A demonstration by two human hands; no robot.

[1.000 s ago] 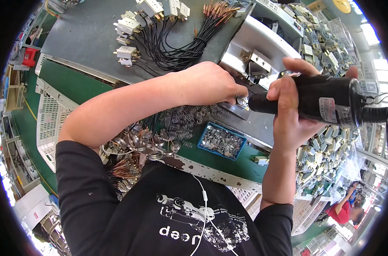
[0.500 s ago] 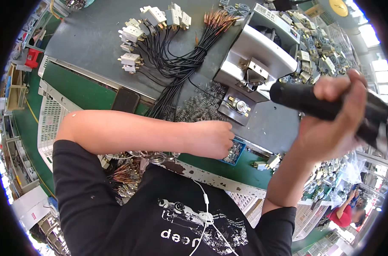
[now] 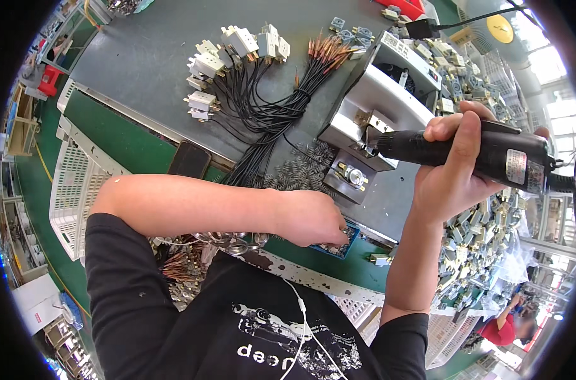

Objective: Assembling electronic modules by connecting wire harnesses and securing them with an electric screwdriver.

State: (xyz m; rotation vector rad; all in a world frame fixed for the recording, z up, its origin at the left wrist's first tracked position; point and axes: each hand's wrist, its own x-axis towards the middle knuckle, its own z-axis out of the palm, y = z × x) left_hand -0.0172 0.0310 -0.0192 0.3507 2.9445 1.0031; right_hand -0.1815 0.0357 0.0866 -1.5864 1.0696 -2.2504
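My right hand (image 3: 455,171) grips a black electric screwdriver (image 3: 471,152), held level with its tip beside a small metal fixture (image 3: 353,177) on the grey bench. My left hand (image 3: 313,218) reaches down into a small blue tray (image 3: 346,246) of tiny parts at the bench's near edge; its fingertips are hidden. A pile of small springs (image 3: 307,171) lies just beyond that hand.
A bundle of black wires (image 3: 262,107) with white connectors (image 3: 227,54) and copper terminals spreads over the grey mat. A white metal machine housing (image 3: 389,95) stands behind the fixture. Heaps of grey assembled parts (image 3: 478,247) lie right, a white plastic basket (image 3: 72,190) left. Another person (image 3: 503,329) sits far right.
My left hand left the fixture and dropped to the blue tray at the bench edge. My right hand lifted the screwdriver off the fixture, then brought it back down toward it.
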